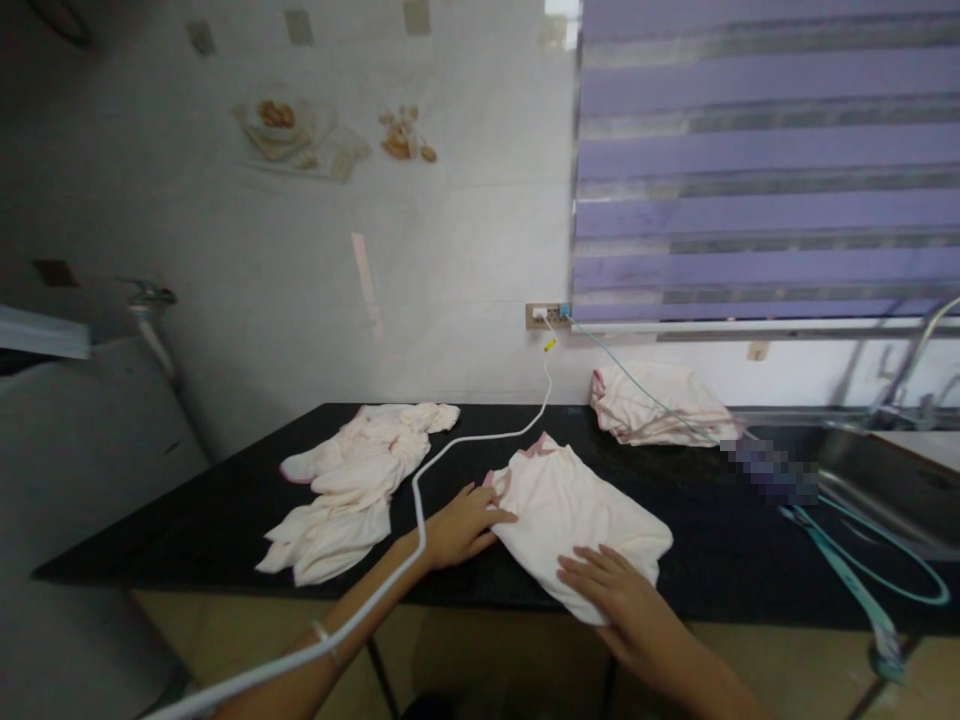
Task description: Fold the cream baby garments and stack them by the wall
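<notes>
A folded cream cloth with pink trim (581, 495) lies on the black countertop (480, 590) in front of me. My left hand (466, 525) touches its left edge near the pink trim, fingers spread. Flat across the lower right part of the same cloth rests my right hand (606, 580), its fingers stretched out. To the left is a crumpled pile of cream cloth (360, 480), apart from both hands.
A folded bundle of cream cloth (656, 405) sits by the wall. A white cable (417, 500) runs from the wall socket (548, 316) across the counter and over my left forearm. At right are a teal cord (919, 590) and a steel sink (877, 480).
</notes>
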Tool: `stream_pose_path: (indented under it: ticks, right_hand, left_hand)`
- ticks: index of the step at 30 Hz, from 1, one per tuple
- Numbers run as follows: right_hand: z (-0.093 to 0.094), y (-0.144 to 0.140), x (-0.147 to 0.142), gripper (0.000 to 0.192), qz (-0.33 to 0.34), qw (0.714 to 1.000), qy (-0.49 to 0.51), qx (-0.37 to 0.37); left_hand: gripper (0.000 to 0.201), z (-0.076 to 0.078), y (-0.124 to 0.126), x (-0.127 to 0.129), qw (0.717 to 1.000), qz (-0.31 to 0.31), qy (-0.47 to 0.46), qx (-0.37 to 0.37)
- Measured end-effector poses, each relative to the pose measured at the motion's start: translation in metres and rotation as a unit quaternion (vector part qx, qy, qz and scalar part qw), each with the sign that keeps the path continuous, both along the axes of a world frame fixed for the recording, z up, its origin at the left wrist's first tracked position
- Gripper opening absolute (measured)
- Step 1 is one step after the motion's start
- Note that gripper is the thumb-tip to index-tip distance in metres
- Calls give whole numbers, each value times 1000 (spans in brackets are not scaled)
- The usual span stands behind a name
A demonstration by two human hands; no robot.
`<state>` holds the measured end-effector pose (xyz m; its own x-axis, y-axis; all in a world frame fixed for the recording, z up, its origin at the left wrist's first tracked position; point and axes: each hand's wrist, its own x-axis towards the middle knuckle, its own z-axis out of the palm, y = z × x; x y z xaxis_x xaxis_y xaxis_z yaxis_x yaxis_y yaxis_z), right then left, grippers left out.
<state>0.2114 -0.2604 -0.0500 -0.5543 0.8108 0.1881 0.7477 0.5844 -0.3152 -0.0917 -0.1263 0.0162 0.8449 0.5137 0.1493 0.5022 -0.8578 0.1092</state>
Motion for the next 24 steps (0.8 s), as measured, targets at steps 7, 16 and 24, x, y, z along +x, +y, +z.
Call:
stream_pose_path:
  ticks: [7,16,24]
  right_hand:
    - [2,-2,39,74,21,998,64,20]
    - [-15,1,72,87,3,1000,7,4]
    - [-17,-1,70,96,26,999,-12,17]
  left_hand:
    - [31,0,-27,-6,994,-110,0,-24]
    - [90,-19,-7,-44,994,-89,-3,-63]
    - [78,-10,-32,-29,995,-91,41,-2]
